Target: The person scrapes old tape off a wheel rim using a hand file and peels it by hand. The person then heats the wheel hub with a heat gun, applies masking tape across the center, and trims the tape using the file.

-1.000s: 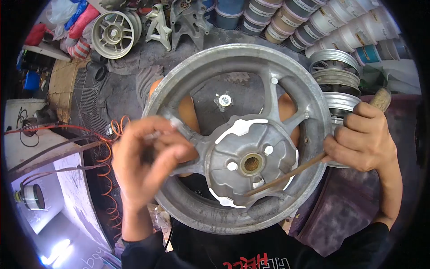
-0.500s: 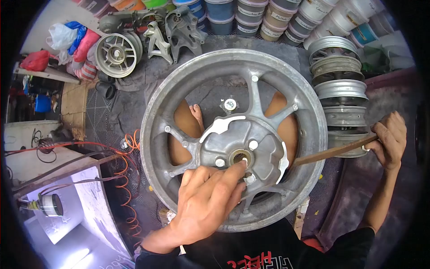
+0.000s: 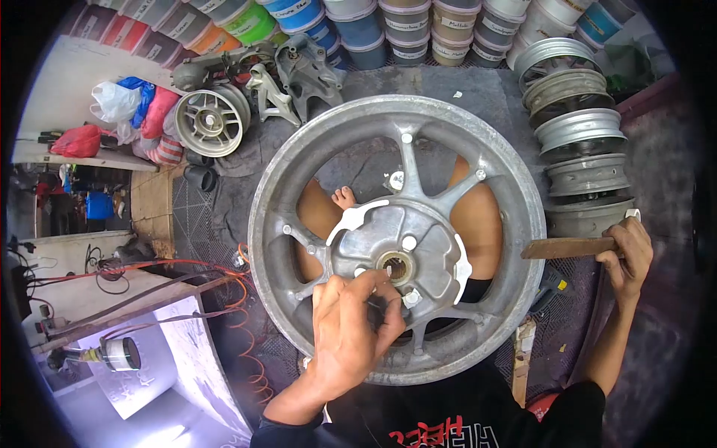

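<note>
A grey metal wheel [image 3: 523, 190] rests before me, its hub facing up, with white patches [image 3: 463, 269] on the hub's edge. My left hand [image 3: 347, 321] is over the lower left of the hub, fingers curled, thumb and fingers close to the splined centre hole [image 3: 396, 267]. Whatever it pinches, if anything, is too small to tell. White plugs [image 3: 409, 243] sit around the hole. My right hand [image 3: 631, 254], out to the right, is closed on a flat brown strip [image 3: 567, 248] whose free end reaches the wheel's right rim.
Stacked rims [image 3: 588, 175] stand at the right, and another wheel [image 3: 212, 123] with metal brackets [image 3: 270, 93] at the upper left. Labelled tubs [image 3: 409, 30] line the back. An orange coiled hose [image 3: 246, 343] hangs at left. A wooden block [image 3: 523, 362] shows below the rim.
My left hand came down from the left onto the hub and has curled its fingers more. The strip swung from over the hub out to the right with my right hand. The view shifted.
</note>
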`<state>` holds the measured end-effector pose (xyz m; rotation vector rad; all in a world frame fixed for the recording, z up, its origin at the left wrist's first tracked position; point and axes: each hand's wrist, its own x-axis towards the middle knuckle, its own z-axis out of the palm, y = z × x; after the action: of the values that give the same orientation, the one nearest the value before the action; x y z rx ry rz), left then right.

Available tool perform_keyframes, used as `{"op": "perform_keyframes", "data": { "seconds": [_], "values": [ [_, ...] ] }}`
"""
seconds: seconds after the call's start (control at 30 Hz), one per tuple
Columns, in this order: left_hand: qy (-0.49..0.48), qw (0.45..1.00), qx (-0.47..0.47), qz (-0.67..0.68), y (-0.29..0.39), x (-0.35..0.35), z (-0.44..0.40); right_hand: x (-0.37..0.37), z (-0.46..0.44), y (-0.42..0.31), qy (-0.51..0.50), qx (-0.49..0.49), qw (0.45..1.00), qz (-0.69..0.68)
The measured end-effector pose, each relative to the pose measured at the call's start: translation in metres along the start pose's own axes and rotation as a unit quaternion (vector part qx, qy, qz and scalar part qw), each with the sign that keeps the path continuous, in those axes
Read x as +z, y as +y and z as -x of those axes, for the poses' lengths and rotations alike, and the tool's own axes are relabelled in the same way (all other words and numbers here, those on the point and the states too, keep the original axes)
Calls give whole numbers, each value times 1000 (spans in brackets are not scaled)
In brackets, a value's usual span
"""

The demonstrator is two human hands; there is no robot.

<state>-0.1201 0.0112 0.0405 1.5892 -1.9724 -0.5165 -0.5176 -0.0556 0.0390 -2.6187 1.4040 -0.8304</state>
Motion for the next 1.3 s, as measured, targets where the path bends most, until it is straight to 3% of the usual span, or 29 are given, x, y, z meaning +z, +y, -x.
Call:
{"op": "perform_keyframes", "data": {
  "seconds": [0.27,0.37,1.3],
  "values": [
    [-5,1000,7,19,0,-6,-3,19,38,-2,49,111,991,-57],
    [-4,999,32,-3,-2,-3,-2,20,42,-4,41,120,991,-50],
    [51,998,-27,17,2,10,0,28,54,-19,63,140,986,-62]
  ]
}}
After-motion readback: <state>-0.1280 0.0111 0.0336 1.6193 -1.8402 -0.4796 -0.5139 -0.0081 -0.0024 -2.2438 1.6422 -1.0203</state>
